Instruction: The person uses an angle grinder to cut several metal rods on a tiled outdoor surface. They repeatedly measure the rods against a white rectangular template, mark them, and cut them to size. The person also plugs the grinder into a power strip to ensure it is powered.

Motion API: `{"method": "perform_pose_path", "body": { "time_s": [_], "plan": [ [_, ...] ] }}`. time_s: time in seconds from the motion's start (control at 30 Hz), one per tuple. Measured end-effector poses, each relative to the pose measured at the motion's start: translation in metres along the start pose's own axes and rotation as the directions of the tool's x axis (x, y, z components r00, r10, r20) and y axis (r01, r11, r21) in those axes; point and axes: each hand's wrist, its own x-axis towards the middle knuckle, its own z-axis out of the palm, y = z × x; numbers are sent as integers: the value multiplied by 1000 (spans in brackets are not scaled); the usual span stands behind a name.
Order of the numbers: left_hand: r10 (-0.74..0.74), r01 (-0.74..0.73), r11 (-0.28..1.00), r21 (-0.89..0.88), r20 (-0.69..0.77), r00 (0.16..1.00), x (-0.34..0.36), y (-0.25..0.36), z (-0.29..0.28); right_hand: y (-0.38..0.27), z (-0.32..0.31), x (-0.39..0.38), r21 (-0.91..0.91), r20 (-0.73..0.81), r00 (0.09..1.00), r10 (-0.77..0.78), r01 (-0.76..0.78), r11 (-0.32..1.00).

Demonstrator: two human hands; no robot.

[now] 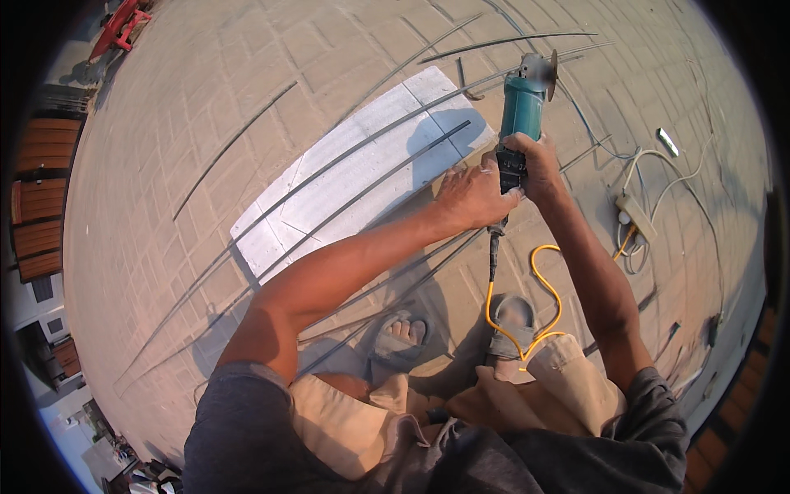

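Observation:
My right hand [536,165] grips the rear handle of a teal angle grinder [523,105] whose disc points away from me. My left hand [471,194] rests right beside that handle, fingers spread, touching the grinder's black rear part and the edge of a white slab [329,189]. Long thin steel rods [362,193] lie across the slab and the paved ground. A yellow cable [539,280] runs from the grinder down between my feet.
A white power strip [635,216] with grey and white cords lies to the right. More rods [234,140] curve across the brick paving at left and top. My sandalled feet [401,333] stand on rods near the slab. A red tool [122,25] lies far top left.

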Motion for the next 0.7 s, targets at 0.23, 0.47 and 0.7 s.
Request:
{"method": "perform_pose_path", "body": {
  "time_s": [0.23,0.47,0.7],
  "plan": [
    [41,84,950,301,-388,921,-25,-140,-78,-38,-50,-10,-103,258,966,21,6,995],
    [31,162,905,393,-440,897,-61,-248,-100,-53,-52,-24,-28,343,933,108,-105,994],
    [306,49,808,587,-489,817,-54,-260,-83,-45,-49,-16,83,367,912,181,-226,971]
  ]
}}
